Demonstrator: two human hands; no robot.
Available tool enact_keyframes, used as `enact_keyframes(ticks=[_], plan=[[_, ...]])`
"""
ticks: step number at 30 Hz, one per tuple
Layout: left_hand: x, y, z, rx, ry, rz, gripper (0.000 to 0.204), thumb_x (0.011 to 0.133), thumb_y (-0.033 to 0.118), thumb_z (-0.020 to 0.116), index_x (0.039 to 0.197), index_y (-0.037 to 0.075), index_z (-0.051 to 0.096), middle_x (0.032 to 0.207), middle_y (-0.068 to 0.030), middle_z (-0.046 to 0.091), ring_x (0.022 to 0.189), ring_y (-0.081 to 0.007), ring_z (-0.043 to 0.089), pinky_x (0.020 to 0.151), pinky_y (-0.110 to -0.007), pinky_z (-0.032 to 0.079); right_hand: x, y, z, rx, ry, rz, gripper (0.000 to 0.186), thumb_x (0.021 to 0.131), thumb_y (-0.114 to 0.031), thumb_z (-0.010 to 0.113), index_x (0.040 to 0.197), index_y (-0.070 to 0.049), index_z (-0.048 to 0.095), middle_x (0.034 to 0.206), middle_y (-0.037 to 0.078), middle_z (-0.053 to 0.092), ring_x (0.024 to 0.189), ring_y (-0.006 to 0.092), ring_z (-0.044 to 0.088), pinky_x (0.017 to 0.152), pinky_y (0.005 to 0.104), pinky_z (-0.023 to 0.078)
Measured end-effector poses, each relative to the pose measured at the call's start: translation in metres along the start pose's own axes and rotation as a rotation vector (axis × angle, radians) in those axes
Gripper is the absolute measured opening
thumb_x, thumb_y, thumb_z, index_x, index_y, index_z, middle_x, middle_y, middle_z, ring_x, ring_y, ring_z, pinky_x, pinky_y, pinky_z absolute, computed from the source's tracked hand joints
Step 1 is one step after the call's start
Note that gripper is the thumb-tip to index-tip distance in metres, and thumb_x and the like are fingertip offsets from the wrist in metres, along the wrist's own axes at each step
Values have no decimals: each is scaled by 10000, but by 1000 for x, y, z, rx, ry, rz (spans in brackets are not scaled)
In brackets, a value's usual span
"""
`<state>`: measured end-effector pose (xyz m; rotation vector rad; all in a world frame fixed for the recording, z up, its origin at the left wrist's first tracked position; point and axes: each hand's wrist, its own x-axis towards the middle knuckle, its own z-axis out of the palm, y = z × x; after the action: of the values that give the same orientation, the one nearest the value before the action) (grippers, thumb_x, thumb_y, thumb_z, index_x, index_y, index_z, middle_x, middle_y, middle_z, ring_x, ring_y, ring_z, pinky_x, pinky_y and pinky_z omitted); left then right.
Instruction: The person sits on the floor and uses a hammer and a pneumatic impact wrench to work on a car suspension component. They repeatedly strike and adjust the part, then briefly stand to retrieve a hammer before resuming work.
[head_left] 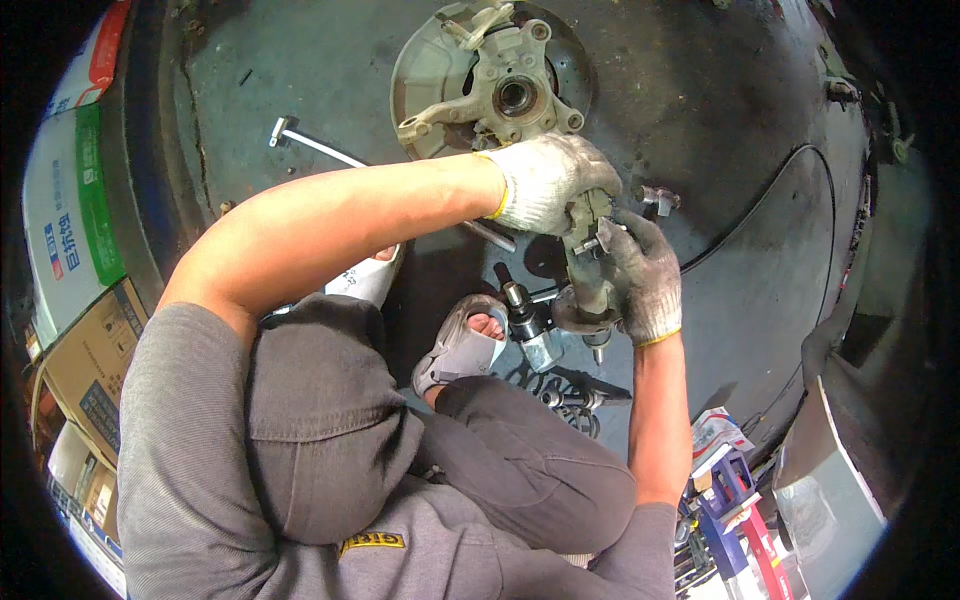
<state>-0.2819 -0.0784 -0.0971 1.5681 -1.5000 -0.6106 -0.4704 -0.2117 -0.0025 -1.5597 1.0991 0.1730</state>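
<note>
Head view: left fingers (597, 174) and right fingers (641, 238) grip a metal part (592, 284) over stained floor (735, 325) (cartons (62, 215) at left).

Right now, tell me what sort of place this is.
Probably a vehicle repair workshop: a metal wheel-hub assembly lies on the floor, a long-handled tool lies nearby, and cardboard boxes stand at left.

left gloved hand (555, 182) and right gloved hand (646, 280) gripping metal part (590, 285); steering knuckle (495, 98) on floor (300, 75) beyond.
</note>
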Motion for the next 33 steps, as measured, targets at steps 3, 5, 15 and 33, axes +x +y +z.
enact_keyframes(ticks=[3, 5, 15, 33], plan=[[-1, -1, 2, 1, 19, 17, 610, 746, 149, 887, 1331, 106, 715, 1232, -180, 714, 1199, -433, 695, 1042, -532, 580, -2, 2, 2, 67, 15, 18, 572, 985, -330, 856, 1374, 59, 700, 1182, 164, 763, 1031, 203, 730, 910, 348, 610], [-1, -2, 2, 1, 5, 2, 608, 749, 153, 890, 1329, 102, 714, 1237, -183, 715, 1209, -433, 692, 1049, -534, 576, -3, 5, 3, 36, 12, -7, 534, 1005, -311, 833, 1376, 48, 696, 1173, 153, 762, 1023, 200, 728, 905, 348, 612], [-3, 3, 2, -22, 1, -37, 633, 729, 145, 902, 1334, 79, 728, 1300, -192, 722, 1291, -426, 668, 1117, -530, 546, -7, 12, 9, -233, 69, -253, 406, 1112, -306, 670, 1350, 22, 708, 1231, 140, 750, 1131, 205, 688, 1022, 378, 550], [-11, 17, 5, -173, 138, -59, 918, 620, 498, 976, 1390, 86, 693, 1415, -220, 671, 1351, -470, 614, 1088, -601, 522, -10, -4, 11, -155, 112, 43, 535, 1031, -265, 783, 1420, 66, 623, 1247, 171, 745, 1143, 226, 727, 992, 376, 597]])
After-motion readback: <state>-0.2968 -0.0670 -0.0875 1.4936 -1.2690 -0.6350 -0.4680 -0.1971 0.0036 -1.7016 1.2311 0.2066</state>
